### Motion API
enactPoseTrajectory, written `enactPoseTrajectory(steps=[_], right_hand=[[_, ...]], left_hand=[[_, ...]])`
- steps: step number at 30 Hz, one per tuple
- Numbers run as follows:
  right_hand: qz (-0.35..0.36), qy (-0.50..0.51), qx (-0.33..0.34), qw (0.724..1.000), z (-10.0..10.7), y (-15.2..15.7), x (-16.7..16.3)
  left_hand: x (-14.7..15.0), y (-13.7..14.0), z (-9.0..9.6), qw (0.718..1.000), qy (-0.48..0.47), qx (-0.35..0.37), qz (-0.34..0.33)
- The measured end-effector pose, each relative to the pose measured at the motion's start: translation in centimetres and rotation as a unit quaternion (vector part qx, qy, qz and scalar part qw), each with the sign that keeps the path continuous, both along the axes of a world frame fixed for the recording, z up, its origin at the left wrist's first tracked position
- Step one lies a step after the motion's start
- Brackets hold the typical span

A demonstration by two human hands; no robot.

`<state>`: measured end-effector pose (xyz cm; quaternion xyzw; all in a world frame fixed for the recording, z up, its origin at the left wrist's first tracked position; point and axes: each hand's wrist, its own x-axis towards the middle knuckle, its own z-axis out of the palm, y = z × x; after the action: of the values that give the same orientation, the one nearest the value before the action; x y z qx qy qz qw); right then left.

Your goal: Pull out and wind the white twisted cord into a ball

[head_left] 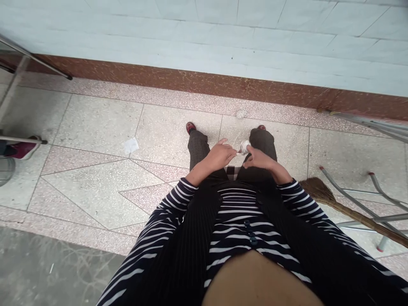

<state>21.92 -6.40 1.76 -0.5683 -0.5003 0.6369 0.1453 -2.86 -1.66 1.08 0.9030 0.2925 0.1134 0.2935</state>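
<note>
My right hand [260,160] is closed around a small ball of white string [245,146] in front of my lap, thumb and fingers pressed on its side. To its left, my left hand [219,155] has its thumb and fingertips pinched together on the string's strand, close to the ball. One finger of that hand is lifted. A thin loop of string rises faintly between the hands. On the floor beyond my feet, near the wall, lies a second ball of white string [241,113].
At right, a broom [317,189] leans across a metal-legged stool [360,191]. A white paper scrap [130,146] lies on the tiled floor. Metal furniture legs [35,55] and another person's shoe [27,148] are at far left. A tiled wall [204,46] stands ahead.
</note>
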Motion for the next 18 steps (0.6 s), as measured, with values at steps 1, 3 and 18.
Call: enactPoseTrajectory(steps=[1,3,18], right_hand=[[0.04,0.026,-0.024,0.999,-0.1,-0.6,-0.3],[0.085,0.149,-0.051,0.984,0.5,-1.8,-0.5],[-0.161,0.492,-0.015,0.856,4.8,-0.2,-1.6]], left_hand=[[-0.1,0.3,0.4,1.0,0.002,0.018,0.009],[-0.2,1.0,0.8,0.999,0.002,0.024,0.026],[2.2,0.8,-1.3,0.948,-0.143,-0.253,0.126]])
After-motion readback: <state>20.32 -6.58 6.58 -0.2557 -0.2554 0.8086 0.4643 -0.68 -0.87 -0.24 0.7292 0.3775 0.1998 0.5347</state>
